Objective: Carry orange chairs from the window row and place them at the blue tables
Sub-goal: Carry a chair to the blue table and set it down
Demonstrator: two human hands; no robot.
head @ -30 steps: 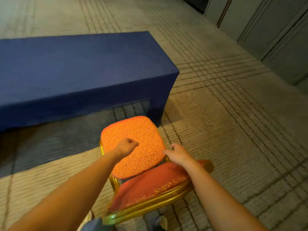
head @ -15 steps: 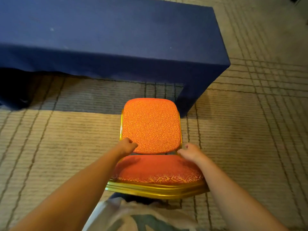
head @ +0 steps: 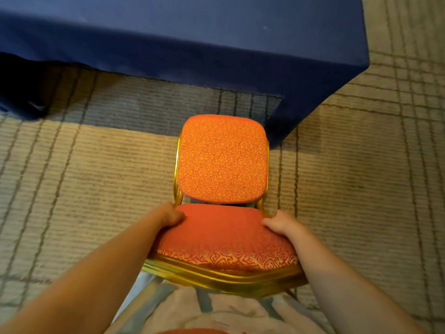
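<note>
An orange padded chair (head: 222,162) with a gold metal frame is held in front of me, its backrest pointing away toward the blue table (head: 192,39). My left hand (head: 169,214) grips the left side of the chair where seat and backrest meet, fingers curled round it. On the right side my right hand (head: 280,224) grips the seat edge in the same way. The backrest's far end is close to the table's right corner. The chair's legs are hidden below the seat.
The blue cloth hangs to the floor along the table's near side and right corner (head: 313,104). Striped beige carpet (head: 96,177) spreads to the left and right of the chair. My light shirt (head: 216,312) shows at the bottom.
The view has tilted down and moved nearer the table. The chair has swung from slanted to straight toward the table, and both hands have slid down from the backrest's base to the seat's rear sides.
</note>
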